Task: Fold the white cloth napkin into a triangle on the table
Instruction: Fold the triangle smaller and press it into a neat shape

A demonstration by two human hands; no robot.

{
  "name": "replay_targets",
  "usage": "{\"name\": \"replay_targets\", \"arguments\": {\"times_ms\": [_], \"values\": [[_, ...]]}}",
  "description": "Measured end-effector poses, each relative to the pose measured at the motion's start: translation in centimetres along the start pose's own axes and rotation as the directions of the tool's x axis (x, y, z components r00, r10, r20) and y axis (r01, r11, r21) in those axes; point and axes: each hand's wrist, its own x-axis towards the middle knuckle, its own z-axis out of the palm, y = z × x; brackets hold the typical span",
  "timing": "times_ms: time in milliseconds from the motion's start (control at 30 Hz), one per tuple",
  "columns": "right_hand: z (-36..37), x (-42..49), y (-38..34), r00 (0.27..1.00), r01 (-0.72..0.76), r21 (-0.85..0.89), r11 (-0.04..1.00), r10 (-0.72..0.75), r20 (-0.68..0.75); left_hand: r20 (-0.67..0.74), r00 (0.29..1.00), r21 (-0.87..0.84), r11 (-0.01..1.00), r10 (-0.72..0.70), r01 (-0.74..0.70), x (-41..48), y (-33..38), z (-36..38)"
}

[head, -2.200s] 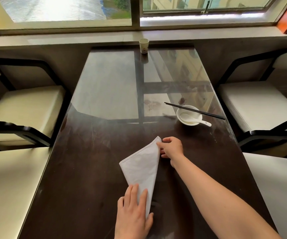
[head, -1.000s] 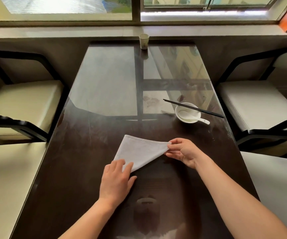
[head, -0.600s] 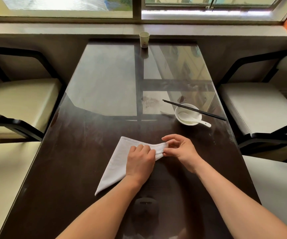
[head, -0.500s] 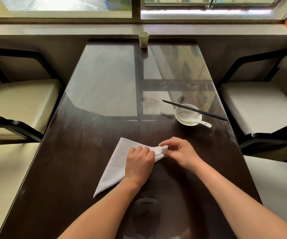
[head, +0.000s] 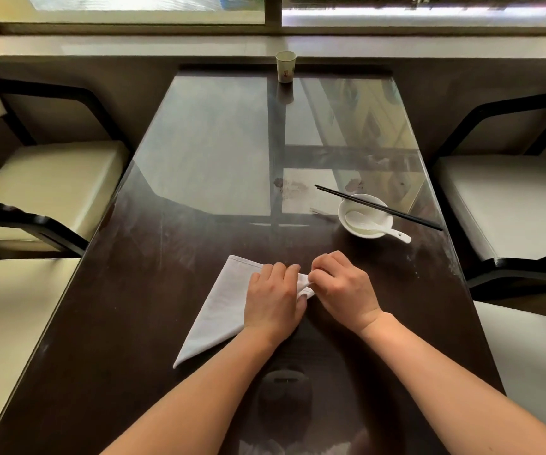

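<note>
The white cloth napkin (head: 222, 307) lies folded in a triangle on the dark glass-topped table (head: 153, 244), one point toward the near left, one flat edge at the far side. My left hand (head: 273, 300) rests palm down on its right part and covers it. My right hand (head: 343, 287) pinches the napkin's right corner between thumb and fingers, just beside the left hand's fingertips. The corner is slightly lifted and rumpled there.
A white bowl (head: 365, 215) holding a white spoon (head: 376, 226) stands at the right, with black chopsticks (head: 378, 207) laid across its rim. A paper cup (head: 285, 66) stands at the far edge by the window sill. Cream-cushioned chairs (head: 45, 188) flank both sides.
The napkin was turned from pointing away to lying sideways. My left hand slid from its near corner onto its right part, and my right hand closed on the right corner.
</note>
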Motion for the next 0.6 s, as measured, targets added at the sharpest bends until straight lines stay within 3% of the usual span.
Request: {"name": "replay_targets", "arguments": {"times_ms": [133,367,600], "values": [[-0.3,-0.4,0.3,0.999,-0.004,0.056,0.998,0.002,0.043,-0.029,0.997,0.054,0.996,0.076,-0.075,0.4,0.1,0.2],[-0.9,-0.5,1.2,0.929,-0.189,0.290,0.938,0.075,0.362,-0.073,0.991,0.018,0.994,0.109,-0.108,0.0,0.2,0.4],[0.1,-0.4,1.2,0.975,-0.121,0.293,0.948,0.058,0.216,-0.136,0.986,-0.015,0.995,0.093,-0.096,-0.1,0.2,1.0]]}}
